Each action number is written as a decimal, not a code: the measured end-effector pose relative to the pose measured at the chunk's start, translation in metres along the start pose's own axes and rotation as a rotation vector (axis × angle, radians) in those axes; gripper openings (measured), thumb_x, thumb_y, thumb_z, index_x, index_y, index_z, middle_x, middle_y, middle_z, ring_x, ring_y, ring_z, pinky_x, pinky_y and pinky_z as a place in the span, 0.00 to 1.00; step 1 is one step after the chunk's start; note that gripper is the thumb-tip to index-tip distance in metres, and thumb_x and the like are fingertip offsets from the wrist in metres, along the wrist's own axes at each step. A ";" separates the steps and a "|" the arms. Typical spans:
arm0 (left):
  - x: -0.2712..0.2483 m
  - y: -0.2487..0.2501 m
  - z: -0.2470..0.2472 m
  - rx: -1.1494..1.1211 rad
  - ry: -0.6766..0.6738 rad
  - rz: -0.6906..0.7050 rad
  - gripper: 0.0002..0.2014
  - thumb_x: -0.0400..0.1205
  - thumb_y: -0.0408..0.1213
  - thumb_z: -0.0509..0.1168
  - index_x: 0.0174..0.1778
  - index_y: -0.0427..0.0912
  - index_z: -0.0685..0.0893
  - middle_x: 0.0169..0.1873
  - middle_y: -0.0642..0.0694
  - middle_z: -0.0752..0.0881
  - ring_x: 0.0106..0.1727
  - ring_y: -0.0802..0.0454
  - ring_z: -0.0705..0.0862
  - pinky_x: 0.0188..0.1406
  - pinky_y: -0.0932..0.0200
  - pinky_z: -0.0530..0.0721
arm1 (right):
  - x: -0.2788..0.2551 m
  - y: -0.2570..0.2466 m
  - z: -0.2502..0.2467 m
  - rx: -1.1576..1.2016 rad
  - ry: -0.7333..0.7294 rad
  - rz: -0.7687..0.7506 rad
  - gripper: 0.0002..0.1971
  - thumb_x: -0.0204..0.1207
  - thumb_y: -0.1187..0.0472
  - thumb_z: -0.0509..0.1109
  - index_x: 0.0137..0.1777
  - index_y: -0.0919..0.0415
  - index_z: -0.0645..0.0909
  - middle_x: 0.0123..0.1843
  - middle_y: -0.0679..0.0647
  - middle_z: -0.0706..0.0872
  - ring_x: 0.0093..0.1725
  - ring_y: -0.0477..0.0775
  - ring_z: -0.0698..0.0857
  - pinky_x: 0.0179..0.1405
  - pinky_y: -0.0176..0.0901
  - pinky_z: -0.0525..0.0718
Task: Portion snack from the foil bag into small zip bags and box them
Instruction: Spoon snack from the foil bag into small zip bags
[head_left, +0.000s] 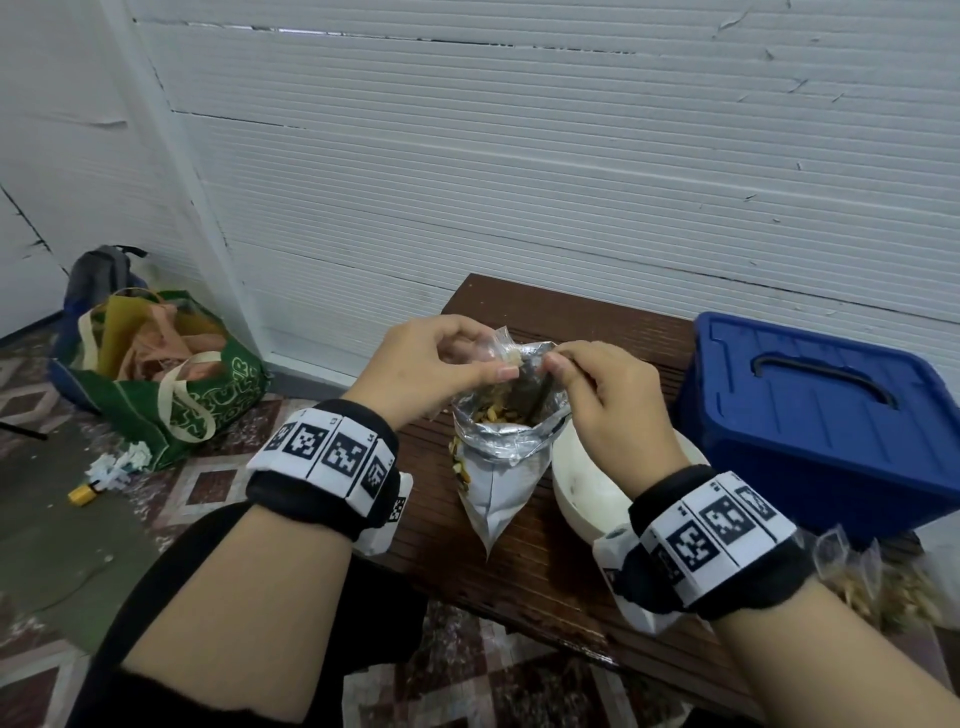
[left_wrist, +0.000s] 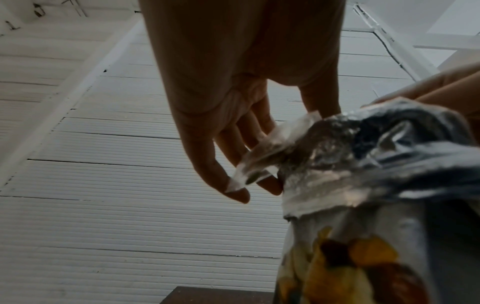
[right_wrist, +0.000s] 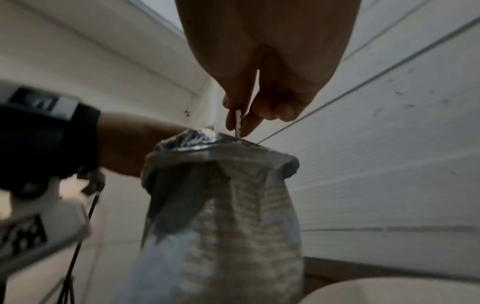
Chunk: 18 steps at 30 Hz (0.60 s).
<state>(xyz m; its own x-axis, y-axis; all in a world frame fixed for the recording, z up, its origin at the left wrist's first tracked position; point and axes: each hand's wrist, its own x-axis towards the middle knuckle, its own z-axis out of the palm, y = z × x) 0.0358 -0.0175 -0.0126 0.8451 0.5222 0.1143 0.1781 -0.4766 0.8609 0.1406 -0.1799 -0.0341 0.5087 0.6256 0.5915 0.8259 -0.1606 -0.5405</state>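
The silver foil bag (head_left: 498, 467) stands open on the brown table (head_left: 561, 566), with snack pieces showing in its mouth. My left hand (head_left: 498, 358) pinches a small clear zip bag (head_left: 493, 343) just over the foil bag's far rim. In the left wrist view the zip bag (left_wrist: 259, 156) lies across my left fingers (left_wrist: 233, 156), against the foil bag (left_wrist: 363, 164). My right hand (head_left: 558, 364) pinches a thin metal handle (right_wrist: 238, 123) that goes down into the foil bag (right_wrist: 221, 195). What is at the handle's lower end is hidden.
A white bowl (head_left: 582, 488) sits right of the foil bag. Behind it stands a blue box (head_left: 810, 415) with its lid on. Several filled zip bags (head_left: 872, 587) lie at the table's right edge. A green tote bag (head_left: 171, 374) sits on the floor to the left.
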 end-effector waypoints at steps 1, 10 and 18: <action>0.000 0.000 0.000 0.006 -0.003 0.004 0.17 0.66 0.51 0.80 0.48 0.56 0.86 0.40 0.56 0.90 0.46 0.64 0.87 0.50 0.63 0.85 | 0.000 -0.001 -0.001 0.030 -0.005 0.038 0.11 0.81 0.60 0.64 0.43 0.61 0.87 0.38 0.48 0.86 0.39 0.43 0.80 0.42 0.28 0.73; -0.002 0.002 0.000 0.004 -0.023 -0.011 0.18 0.64 0.54 0.79 0.47 0.58 0.85 0.42 0.56 0.90 0.48 0.64 0.87 0.51 0.64 0.84 | 0.003 0.004 -0.006 0.178 0.140 0.500 0.14 0.84 0.59 0.63 0.39 0.57 0.86 0.34 0.55 0.87 0.35 0.50 0.84 0.40 0.34 0.78; -0.003 0.003 -0.005 0.051 0.001 0.014 0.18 0.65 0.53 0.79 0.49 0.57 0.86 0.42 0.59 0.88 0.46 0.66 0.84 0.41 0.72 0.78 | 0.015 0.012 -0.024 0.135 0.301 0.636 0.15 0.85 0.57 0.60 0.40 0.57 0.85 0.30 0.49 0.83 0.30 0.43 0.77 0.32 0.35 0.73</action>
<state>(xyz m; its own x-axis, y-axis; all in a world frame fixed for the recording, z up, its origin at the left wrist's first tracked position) 0.0309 -0.0171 -0.0081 0.8471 0.5161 0.1264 0.1921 -0.5192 0.8328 0.1643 -0.1912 -0.0174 0.9427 0.2010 0.2664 0.3198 -0.3163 -0.8931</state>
